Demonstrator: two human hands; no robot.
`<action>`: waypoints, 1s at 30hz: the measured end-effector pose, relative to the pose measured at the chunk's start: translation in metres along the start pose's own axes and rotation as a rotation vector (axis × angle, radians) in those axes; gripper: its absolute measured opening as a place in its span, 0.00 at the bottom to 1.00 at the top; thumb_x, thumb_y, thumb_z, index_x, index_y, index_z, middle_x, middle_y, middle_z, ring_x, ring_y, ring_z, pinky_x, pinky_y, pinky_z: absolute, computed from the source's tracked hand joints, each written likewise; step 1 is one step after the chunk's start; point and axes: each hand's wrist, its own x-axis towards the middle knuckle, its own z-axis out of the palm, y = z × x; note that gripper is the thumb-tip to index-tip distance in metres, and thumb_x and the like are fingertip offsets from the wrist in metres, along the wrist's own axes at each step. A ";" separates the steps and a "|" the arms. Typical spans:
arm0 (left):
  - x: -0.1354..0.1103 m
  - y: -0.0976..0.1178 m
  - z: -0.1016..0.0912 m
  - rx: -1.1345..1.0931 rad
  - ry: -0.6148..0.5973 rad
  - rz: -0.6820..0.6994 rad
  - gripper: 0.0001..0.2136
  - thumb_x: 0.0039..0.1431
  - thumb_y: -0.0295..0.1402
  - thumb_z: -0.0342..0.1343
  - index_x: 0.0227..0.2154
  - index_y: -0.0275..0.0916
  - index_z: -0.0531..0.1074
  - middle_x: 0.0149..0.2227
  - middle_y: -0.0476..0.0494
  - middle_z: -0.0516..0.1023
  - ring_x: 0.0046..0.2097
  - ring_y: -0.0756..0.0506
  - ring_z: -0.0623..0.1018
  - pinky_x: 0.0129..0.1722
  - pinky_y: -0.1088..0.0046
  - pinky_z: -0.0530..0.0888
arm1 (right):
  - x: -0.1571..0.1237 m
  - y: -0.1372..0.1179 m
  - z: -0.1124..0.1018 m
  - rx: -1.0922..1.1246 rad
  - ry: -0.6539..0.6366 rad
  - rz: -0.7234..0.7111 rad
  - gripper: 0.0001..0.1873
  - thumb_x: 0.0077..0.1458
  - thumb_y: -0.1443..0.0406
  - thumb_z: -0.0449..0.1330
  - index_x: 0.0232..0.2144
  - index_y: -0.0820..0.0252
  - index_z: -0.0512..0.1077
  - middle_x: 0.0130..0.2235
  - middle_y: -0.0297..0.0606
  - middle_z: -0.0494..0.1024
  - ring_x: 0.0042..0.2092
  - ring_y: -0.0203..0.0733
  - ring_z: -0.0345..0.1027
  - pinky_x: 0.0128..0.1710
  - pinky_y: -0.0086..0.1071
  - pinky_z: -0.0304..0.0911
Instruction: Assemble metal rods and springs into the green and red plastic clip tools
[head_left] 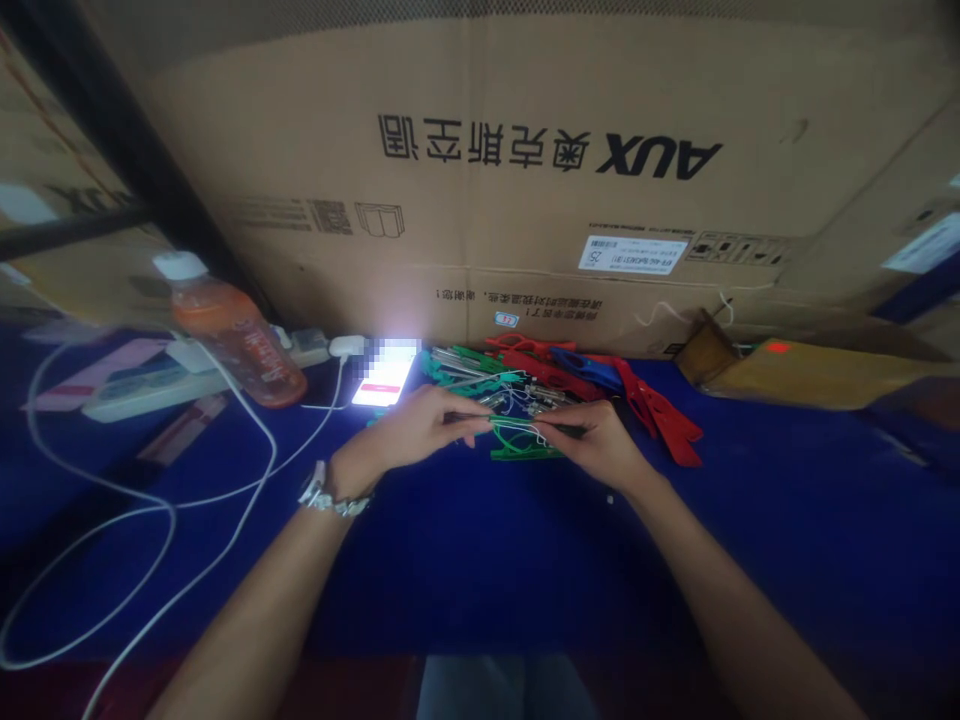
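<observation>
Over the blue table my left hand (416,428), a metal watch or bracelet on its wrist, pinches one end of a thin green strip (513,421). The fingers of my right hand (600,442) close on the strip's other end. White string runs along the strip and loops behind it. Just beneath lies another green piece (525,455). Beyond my hands is a pile of green pieces (461,368) and silver metal parts (544,395). To its right are long red pieces (664,412) and a blue piece (589,368); their exact kind is unclear.
A lit phone (386,375) sits left of the pile. Farther left are an orange drink bottle (244,340), a power strip (135,390) and a looping white cable (262,480). A big cardboard box (487,220) stands behind; a yellowish packet (817,375) lies right.
</observation>
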 end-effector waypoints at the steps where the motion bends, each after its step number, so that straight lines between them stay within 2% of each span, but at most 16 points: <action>1: 0.002 -0.002 -0.002 -0.029 -0.006 -0.025 0.15 0.63 0.44 0.57 0.40 0.38 0.81 0.29 0.45 0.82 0.27 0.50 0.75 0.26 0.76 0.68 | 0.001 0.000 -0.001 -0.003 0.003 -0.014 0.09 0.56 0.58 0.64 0.35 0.53 0.84 0.36 0.36 0.85 0.35 0.46 0.80 0.37 0.36 0.74; 6: 0.008 -0.001 -0.013 -0.075 -0.104 -0.111 0.16 0.58 0.44 0.61 0.42 0.39 0.82 0.29 0.46 0.81 0.23 0.52 0.71 0.23 0.76 0.65 | 0.007 0.001 -0.003 -0.017 -0.034 -0.052 0.10 0.58 0.58 0.63 0.37 0.52 0.84 0.37 0.36 0.85 0.36 0.46 0.80 0.36 0.35 0.73; 10: 0.009 0.008 -0.018 -0.009 -0.119 -0.055 0.15 0.62 0.44 0.57 0.40 0.39 0.83 0.19 0.52 0.73 0.20 0.54 0.61 0.21 0.77 0.58 | 0.009 0.003 -0.003 -0.012 0.000 -0.048 0.10 0.57 0.58 0.64 0.37 0.53 0.84 0.36 0.37 0.85 0.35 0.46 0.80 0.36 0.35 0.73; 12: 0.008 0.012 -0.019 0.017 -0.127 -0.028 0.16 0.64 0.44 0.55 0.40 0.39 0.83 0.19 0.52 0.72 0.20 0.53 0.59 0.21 0.76 0.56 | 0.009 0.003 -0.003 0.011 -0.001 -0.028 0.10 0.56 0.58 0.64 0.37 0.53 0.84 0.37 0.37 0.85 0.35 0.46 0.80 0.36 0.36 0.73; 16: 0.008 0.009 -0.017 0.008 -0.139 -0.033 0.15 0.64 0.43 0.55 0.41 0.39 0.83 0.22 0.50 0.75 0.22 0.53 0.62 0.22 0.75 0.57 | 0.007 0.002 -0.002 0.028 -0.049 0.000 0.10 0.57 0.59 0.63 0.37 0.53 0.84 0.37 0.36 0.85 0.35 0.46 0.80 0.36 0.35 0.73; 20: 0.008 0.000 -0.014 -0.037 -0.096 -0.040 0.14 0.61 0.42 0.58 0.42 0.40 0.83 0.27 0.48 0.80 0.25 0.52 0.66 0.24 0.76 0.61 | 0.006 0.004 -0.001 -0.007 -0.086 0.026 0.12 0.59 0.59 0.61 0.37 0.55 0.83 0.37 0.37 0.85 0.37 0.46 0.79 0.37 0.35 0.72; 25: 0.006 -0.004 -0.011 -0.002 -0.076 -0.035 0.15 0.62 0.42 0.57 0.41 0.39 0.83 0.30 0.45 0.82 0.25 0.52 0.69 0.24 0.76 0.62 | 0.003 0.001 -0.003 -0.020 -0.154 0.063 0.14 0.59 0.57 0.61 0.41 0.57 0.81 0.36 0.37 0.84 0.37 0.46 0.78 0.38 0.34 0.70; 30: 0.004 -0.005 -0.007 0.014 -0.039 -0.044 0.15 0.63 0.42 0.56 0.42 0.39 0.82 0.34 0.43 0.84 0.30 0.49 0.75 0.27 0.75 0.66 | 0.000 -0.004 0.001 -0.042 -0.067 -0.003 0.14 0.58 0.55 0.63 0.43 0.52 0.81 0.40 0.36 0.84 0.39 0.44 0.79 0.41 0.33 0.71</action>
